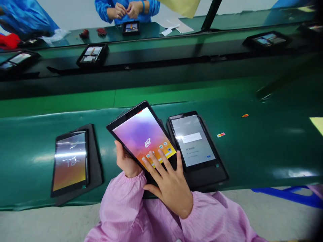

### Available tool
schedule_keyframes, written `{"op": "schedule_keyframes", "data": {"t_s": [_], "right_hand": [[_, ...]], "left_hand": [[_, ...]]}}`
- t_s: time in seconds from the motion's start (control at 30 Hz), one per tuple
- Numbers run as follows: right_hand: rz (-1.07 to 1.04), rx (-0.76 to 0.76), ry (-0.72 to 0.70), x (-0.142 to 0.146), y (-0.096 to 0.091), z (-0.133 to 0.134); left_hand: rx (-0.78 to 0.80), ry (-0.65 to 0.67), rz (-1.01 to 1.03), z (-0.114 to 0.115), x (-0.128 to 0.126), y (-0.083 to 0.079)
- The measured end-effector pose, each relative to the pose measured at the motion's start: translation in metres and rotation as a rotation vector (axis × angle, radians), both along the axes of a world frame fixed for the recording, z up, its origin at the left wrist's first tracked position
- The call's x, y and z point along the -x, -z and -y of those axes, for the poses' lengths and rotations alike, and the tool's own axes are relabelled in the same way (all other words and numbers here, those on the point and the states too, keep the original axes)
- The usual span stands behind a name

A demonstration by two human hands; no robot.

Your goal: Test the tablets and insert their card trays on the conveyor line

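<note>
The left hand (126, 159) grips the lower edge of a tablet (142, 134), tilted over a black foam tray (209, 178); the right hand (169, 190) lies spread on its screen, the tablet at 11 o'clock. Another tablet (193, 141) sits in that tray at 1 o'clock, a third tablet (70, 161) on a black pad (94, 161) at 9 o'clock

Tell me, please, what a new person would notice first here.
The bright tablet with a purple and orange screen catches the eye first, in the middle, held by the left hand while the right hand lies on it. Beside it on the right, a second tablet shows a "Hi there" page. Across the green belt, a co-worker in blue holds both hands together.
</note>
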State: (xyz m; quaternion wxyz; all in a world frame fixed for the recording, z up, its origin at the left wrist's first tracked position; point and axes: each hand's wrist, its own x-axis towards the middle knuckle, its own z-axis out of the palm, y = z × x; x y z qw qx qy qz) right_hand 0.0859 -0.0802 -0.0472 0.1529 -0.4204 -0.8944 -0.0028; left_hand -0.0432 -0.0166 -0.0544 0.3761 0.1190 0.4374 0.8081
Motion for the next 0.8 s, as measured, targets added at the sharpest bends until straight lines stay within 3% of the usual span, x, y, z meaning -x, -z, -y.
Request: {"op": "schedule_keyframes", "data": {"t_s": [0.23, 0.4, 0.53, 0.63, 0.8], "right_hand": [[-0.105, -0.086, -0.033, -0.024, -0.009, -0.004], [-0.153, -0.2, 0.324, -0.089, -0.001, -0.032], [-0.052, -0.132, 0.488, -0.134, 0.015, -0.044], [-0.01, -0.046, 0.482, -0.144, 0.023, -0.045], [0.022, -0.03, 0.503, -0.141, 0.029, -0.047]], "left_hand": [[-0.01, 0.014, 0.026, -0.001, 0.0, -0.002], [0.034, 0.017, 0.017, -0.001, 0.004, -0.004], [0.071, 0.085, 0.073, -0.001, 0.008, -0.002], [0.1, 0.068, 0.066, -0.003, 0.009, 0.0], [0.137, 0.113, -0.017, -0.004, 0.009, 0.0]]}}
